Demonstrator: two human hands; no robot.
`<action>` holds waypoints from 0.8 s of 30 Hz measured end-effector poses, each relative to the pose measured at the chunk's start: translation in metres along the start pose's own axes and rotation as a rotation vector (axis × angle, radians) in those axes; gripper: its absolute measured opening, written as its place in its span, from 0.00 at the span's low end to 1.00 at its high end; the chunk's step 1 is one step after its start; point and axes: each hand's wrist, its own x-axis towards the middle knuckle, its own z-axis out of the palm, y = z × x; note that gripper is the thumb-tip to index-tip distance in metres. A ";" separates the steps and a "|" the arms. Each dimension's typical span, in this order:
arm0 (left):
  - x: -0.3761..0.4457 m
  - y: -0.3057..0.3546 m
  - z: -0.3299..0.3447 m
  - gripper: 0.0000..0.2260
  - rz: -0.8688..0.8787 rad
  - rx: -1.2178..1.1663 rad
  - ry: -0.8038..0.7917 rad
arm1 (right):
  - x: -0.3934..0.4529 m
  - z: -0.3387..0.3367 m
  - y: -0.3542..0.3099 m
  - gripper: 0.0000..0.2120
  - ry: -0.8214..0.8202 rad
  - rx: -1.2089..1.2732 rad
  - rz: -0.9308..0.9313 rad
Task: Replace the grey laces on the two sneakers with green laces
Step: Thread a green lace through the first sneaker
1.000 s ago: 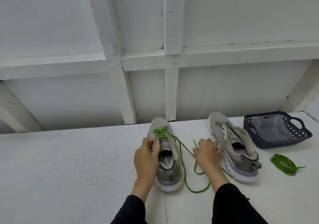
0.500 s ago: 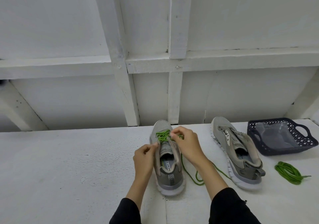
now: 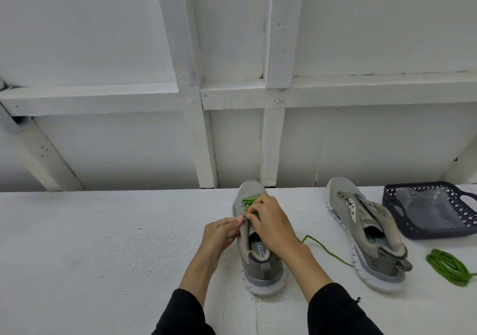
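Note:
A grey sneaker (image 3: 260, 265) stands toe away from me on the white surface, with a green lace (image 3: 248, 202) threaded through its front eyelets. My left hand (image 3: 221, 234) pinches the sneaker's left eyelet edge. My right hand (image 3: 271, 223) lies over the tongue, fingertips closed on the green lace at that same edge. The lace's loose end (image 3: 326, 249) trails off to the right across the surface. A second grey sneaker (image 3: 366, 234) without a lace stands to the right. A coiled green lace (image 3: 447, 266) lies beyond it.
A dark blue plastic basket (image 3: 438, 232) holding a clear bag sits at the far right against the wall. A white panelled wall with beams (image 3: 204, 138) rises directly behind the sneakers. The white surface (image 3: 103, 244) stretches left of my hands.
My right hand came from the table beside the sneaker up onto its laces, then down to the left eyelet edge next to my left hand. The loose green lace was pulled shorter.

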 end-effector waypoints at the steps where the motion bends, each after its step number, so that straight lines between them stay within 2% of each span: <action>1: -0.001 0.001 0.001 0.12 0.014 0.018 -0.001 | 0.000 0.000 0.000 0.08 0.002 -0.024 -0.010; 5: 0.001 0.000 -0.002 0.13 0.036 0.057 -0.008 | 0.001 0.002 -0.001 0.08 0.015 -0.045 0.016; 9: 0.006 0.000 0.005 0.09 0.085 0.131 0.084 | -0.003 -0.001 -0.003 0.04 0.047 -0.028 0.017; 10: 0.007 0.001 0.007 0.08 0.097 0.114 0.109 | -0.005 -0.003 -0.002 0.06 0.053 -0.041 0.011; 12: 0.009 0.005 0.005 0.09 0.116 -0.095 0.175 | -0.008 -0.006 0.003 0.12 0.078 -0.054 0.010; 14: 0.013 0.012 -0.006 0.12 0.146 -0.335 0.299 | -0.012 -0.004 0.007 0.14 0.144 0.050 0.044; 15: 0.011 0.015 -0.011 0.13 0.170 -0.322 0.319 | -0.013 -0.003 0.007 0.14 0.197 0.146 0.086; 17: 0.011 0.014 -0.021 0.10 0.293 0.033 0.369 | -0.014 -0.004 0.009 0.13 0.364 0.314 0.177; 19: 0.013 0.006 -0.033 0.08 0.448 0.431 0.285 | -0.010 -0.011 0.017 0.09 0.534 0.310 0.229; 21: 0.020 0.001 -0.047 0.10 0.539 0.778 0.174 | -0.005 -0.023 0.027 0.05 0.579 0.234 0.267; 22: 0.023 0.001 -0.052 0.12 0.569 0.860 0.156 | -0.002 -0.029 0.031 0.02 0.562 0.213 0.292; 24: 0.029 0.003 -0.057 0.11 0.595 0.814 0.149 | 0.005 -0.038 0.036 0.06 0.510 0.189 0.381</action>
